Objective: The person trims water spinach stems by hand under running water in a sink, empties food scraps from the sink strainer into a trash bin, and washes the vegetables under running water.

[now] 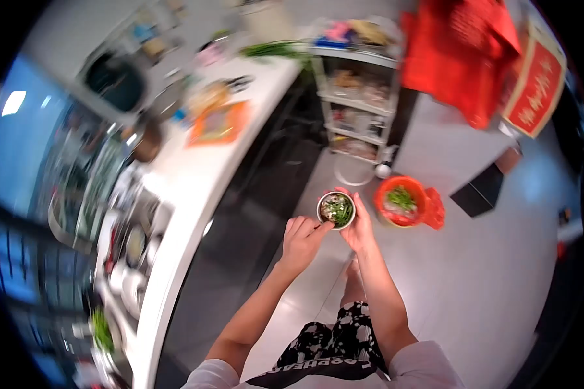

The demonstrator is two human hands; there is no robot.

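- Your bowl (318, 209) has a smooth, shiny rim that looks like metal; the chopped greens (341, 212) inside look rough and moist.
- You stand on floor (474, 285) of smooth grey tile with a soft sheen.
- Your counter (187, 188) is smooth, white and glossy, above dark, polished cabinet fronts (256, 172).
- By the surface's right edge, you see an orange packet (230, 131) like thin, slick plastic.
- Toward its left edge, your blurred cookware (133, 288) looks like bright metal.
- Beside the floor bucket's right rim, you have a red bag (436, 211) of crinkled plastic.
- Your patterned shorts (353, 318) and pale sleeve (422, 364) are matt cloth.
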